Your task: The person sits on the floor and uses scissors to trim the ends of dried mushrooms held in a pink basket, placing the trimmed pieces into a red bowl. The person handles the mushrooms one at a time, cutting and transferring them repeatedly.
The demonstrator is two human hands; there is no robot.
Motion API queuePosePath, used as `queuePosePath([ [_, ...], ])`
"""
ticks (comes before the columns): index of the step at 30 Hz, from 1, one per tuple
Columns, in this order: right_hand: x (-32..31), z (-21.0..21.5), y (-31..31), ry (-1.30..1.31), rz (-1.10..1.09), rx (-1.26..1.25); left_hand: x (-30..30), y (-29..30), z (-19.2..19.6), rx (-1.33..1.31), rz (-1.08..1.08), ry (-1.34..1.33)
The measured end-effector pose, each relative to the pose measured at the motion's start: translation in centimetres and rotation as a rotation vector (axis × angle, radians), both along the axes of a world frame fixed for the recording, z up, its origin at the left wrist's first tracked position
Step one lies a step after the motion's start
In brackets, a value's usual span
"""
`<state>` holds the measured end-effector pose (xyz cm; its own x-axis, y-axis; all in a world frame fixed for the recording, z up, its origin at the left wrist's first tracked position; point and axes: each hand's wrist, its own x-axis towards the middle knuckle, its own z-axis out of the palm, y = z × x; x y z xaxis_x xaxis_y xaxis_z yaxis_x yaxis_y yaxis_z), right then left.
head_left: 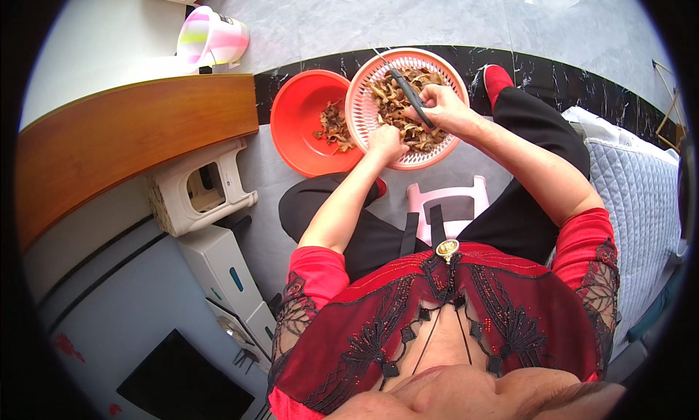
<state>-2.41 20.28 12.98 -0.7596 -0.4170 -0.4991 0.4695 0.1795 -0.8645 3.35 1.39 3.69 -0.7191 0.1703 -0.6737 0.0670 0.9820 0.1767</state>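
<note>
A pale pink slotted basket [356, 121] sits on the floor between my feet, filled with brown, curled, mushroom-like pieces [393, 103]. My right hand [443, 108] is over its right half, closed around a long black-handled tool [409, 91] with a thin metal end pointing to the far left; its exact kind does not show. My left hand [387, 144] is closed at the basket's near-left part. Whatever its fingers pinch is hidden. Touching the basket on the left is a red basin [293, 125] with a small heap of brown scraps [335, 127].
A pink plastic stool [450, 194] stands between my legs. To the left are a wooden panel [138, 129], a white stool [196, 191] and a multicoloured bucket [211, 38]. A quilted light-blue cover [630, 194] hangs on the right, beside my red shoe [496, 83].
</note>
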Motion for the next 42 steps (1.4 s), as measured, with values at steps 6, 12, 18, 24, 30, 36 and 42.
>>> queuePosePath([
  [6, -0.2, 0.2, 0.0, -0.014, -0.019, -0.034, -0.7, -1.4, 0.1, 0.213, 0.167, -0.113],
  [12, -0.6, 1.0, 0.4, -0.007, -0.009, -0.023, -1.1, -2.8, 5.2, 0.849, 0.691, -0.272],
  [18, -0.4, 1.5, 0.1, -0.005, -0.009, -0.028, -1.5, -3.0, 9.7, 1.174, 1.012, -0.280],
  [24, -0.1, 0.8, -0.4, -0.076, -0.053, -0.091, -1.8, -3.2, 10.4, 1.418, 1.082, -0.400],
  [30, 0.0, 0.2, -0.8, -0.109, -0.112, -0.157, -1.8, -2.0, 11.0, 1.400, 1.057, -0.424],
  [36, 0.0, -0.7, -1.0, -0.068, -0.072, -0.139, -1.7, -1.9, 11.0, 1.249, 0.835, -0.299],
  [42, -0.1, -0.5, -1.1, -0.068, -0.083, -0.144, -1.7, -2.6, 10.3, 1.446, 1.028, -0.493],
])
